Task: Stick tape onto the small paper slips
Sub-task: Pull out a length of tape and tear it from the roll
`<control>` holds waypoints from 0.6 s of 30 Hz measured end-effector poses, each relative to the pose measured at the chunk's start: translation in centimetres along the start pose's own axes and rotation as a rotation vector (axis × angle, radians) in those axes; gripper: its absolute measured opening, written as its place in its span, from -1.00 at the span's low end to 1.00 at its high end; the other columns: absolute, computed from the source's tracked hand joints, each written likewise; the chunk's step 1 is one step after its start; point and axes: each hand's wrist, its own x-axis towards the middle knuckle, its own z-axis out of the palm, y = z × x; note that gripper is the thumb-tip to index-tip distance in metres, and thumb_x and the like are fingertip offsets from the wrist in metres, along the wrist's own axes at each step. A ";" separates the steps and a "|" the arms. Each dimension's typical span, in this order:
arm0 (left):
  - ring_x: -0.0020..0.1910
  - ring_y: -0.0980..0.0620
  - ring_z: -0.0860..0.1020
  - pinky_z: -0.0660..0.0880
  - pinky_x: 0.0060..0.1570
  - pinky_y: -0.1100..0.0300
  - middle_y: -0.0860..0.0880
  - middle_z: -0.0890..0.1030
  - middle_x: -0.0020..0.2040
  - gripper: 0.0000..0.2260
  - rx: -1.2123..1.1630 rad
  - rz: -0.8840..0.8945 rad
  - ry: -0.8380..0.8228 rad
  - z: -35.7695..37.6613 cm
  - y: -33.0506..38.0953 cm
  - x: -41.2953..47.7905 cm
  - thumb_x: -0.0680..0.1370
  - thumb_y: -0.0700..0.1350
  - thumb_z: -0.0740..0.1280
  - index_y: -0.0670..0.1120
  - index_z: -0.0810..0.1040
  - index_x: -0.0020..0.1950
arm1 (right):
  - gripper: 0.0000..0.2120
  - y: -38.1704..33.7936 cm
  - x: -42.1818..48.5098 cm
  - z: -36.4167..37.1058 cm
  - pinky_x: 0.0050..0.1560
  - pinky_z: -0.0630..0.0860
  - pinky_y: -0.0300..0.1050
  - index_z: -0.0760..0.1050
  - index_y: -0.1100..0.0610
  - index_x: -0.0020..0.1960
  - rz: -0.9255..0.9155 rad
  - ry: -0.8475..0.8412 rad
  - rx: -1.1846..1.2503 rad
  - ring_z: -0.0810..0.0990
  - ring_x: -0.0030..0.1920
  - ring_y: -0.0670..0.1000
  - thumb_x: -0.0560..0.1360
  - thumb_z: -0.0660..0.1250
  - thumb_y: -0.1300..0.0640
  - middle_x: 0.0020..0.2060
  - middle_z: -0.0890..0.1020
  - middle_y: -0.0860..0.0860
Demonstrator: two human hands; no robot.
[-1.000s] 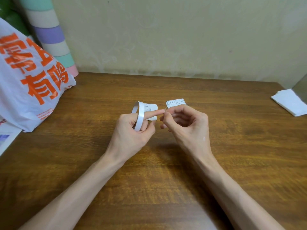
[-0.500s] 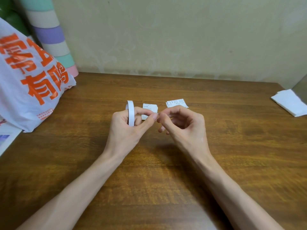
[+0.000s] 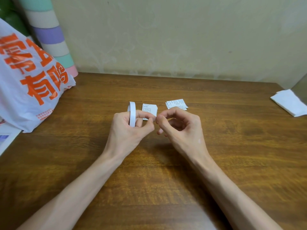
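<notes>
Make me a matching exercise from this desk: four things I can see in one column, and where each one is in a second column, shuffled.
Things
1. white tape roll
2. paper slips
3. orange-printed plastic bag
4. folded white paper

Places
A. far right edge of the table
B. left side of the table
C. held in the left hand
D. two small stacks at mid-table

Pairs: 1-C, 2-D, 3-B, 4-A

Left hand gripping tape roll, right hand pinched, fingertips meeting
</notes>
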 end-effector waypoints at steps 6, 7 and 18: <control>-0.47 0.11 0.16 0.26 -0.41 0.34 0.02 0.22 -0.48 -0.87 0.008 0.017 -0.007 0.1 0.0 0.0 0.54 -0.25 0.51 -0.02 0.73 -0.11 | -0.92 0.2 0.0 -0.1 -0.23 0.53 -0.16 0.66 0.16 -0.10 0.001 0.009 0.001 0.69 -0.31 0.04 0.58 0.47 0.24 -0.23 0.70 0.04; -0.47 0.11 0.15 0.25 -0.41 0.34 0.01 0.21 -0.48 -0.87 0.004 0.020 -0.008 0.1 0.0 0.1 0.54 -0.25 0.51 -0.01 0.73 -0.10 | -0.92 0.2 0.0 -0.1 -0.22 0.53 -0.16 0.66 0.16 -0.10 0.001 0.010 0.001 0.69 -0.31 0.02 0.58 0.46 0.24 -0.23 0.70 0.04; -0.41 -0.05 0.20 0.32 -0.27 0.07 -0.06 0.26 -0.46 -0.98 -0.058 0.005 -0.007 0.1 -0.1 -0.1 0.54 -0.12 0.54 0.00 0.75 -0.09 | -0.85 0.4 0.2 -0.1 -0.20 0.56 0.05 0.67 0.13 -0.09 0.009 0.021 -0.023 0.68 -0.31 -0.01 0.63 0.39 0.18 -0.20 0.71 0.01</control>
